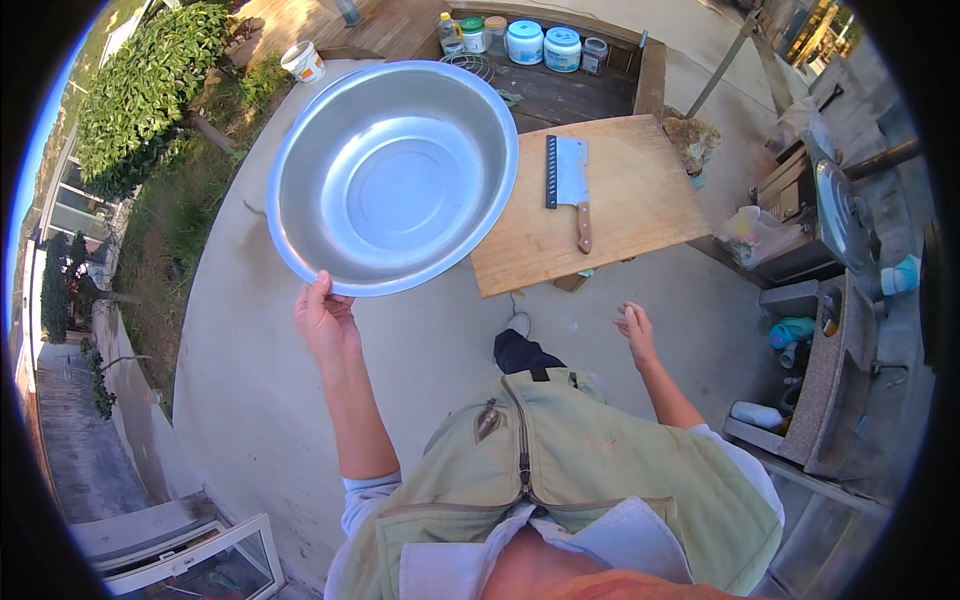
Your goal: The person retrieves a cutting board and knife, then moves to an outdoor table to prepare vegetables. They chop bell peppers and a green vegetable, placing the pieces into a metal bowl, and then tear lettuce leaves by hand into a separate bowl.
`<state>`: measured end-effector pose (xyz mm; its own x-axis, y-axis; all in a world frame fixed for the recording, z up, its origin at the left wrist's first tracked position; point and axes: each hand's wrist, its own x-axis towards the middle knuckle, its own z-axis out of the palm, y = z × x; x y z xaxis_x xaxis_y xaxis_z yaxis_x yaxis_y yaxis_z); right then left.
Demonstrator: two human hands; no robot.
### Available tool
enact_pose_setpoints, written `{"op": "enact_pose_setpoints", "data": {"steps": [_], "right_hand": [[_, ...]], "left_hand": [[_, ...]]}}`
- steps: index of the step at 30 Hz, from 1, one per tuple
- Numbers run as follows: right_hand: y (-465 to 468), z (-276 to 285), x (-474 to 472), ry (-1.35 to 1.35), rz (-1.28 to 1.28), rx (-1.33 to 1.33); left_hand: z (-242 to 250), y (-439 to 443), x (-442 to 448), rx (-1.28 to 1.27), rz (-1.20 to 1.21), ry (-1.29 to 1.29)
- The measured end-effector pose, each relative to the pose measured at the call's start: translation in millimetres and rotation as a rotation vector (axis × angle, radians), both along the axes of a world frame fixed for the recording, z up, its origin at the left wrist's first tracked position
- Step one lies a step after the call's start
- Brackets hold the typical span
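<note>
My left hand (328, 319) grips the near rim of a large stainless steel basin (397, 187), thumb on top. The basin is tilted with its bare inside facing me and covers part of what lies behind it. My right hand (637, 330) hangs free below the near edge of a wooden cutting board (630, 195), its fingers loosely bent and holding nothing. On the board lies a cleaver (571, 172) with a riveted wooden handle pointing towards me. A dark strip with pale slanted marks runs along the blade's left edge.
Behind the board, a low wooden platform (566, 94) holds several lidded tubs (525, 43) and a wire coil. A white bucket (304, 62) stands beyond the basin. At right is a stone sink unit (814, 382) with bottles. An open window (217, 562) juts out at lower left.
</note>
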<state>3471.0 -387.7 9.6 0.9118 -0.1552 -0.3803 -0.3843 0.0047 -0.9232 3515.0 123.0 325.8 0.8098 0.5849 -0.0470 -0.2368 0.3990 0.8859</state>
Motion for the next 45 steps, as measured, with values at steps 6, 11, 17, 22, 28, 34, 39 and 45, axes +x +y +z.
{"op": "enact_pose_setpoints", "data": {"steps": [6,11,17,22,28,34,39,45], "right_hand": [[48.2,-2.7,80.6,-0.031,-0.113,0.283],[77.6,9.3,99.4,0.046,-0.296,0.302],[105.5,18.9,106.1,0.103,-0.462,0.202],[136.1,32.1,125.9,0.105,-0.659,0.144],[163.6,44.7,153.3,0.181,-0.906,0.102],[186.7,35.4,186.6,0.034,-1.312,0.179],[188.8,33.6,191.4,-0.013,-1.368,0.143],[188.0,28.1,193.6,-0.016,-1.426,0.132]], "left_hand": [[14.5,-4.4,160.5,-0.036,-0.060,0.030],[-24.7,-31.1,310.4,-0.149,-0.239,0.023],[-133.1,-91.8,487.9,-0.161,-0.336,0.124],[-247.6,-144.3,590.4,-0.110,-0.418,0.249],[-357.2,-160.8,623.0,-0.111,-0.622,0.426],[-390.9,-137.9,598.5,0.007,-1.129,0.978],[-390.1,-141.0,592.6,0.233,-1.386,1.289],[-381.9,-140.7,599.9,0.461,-1.288,1.274]]}}
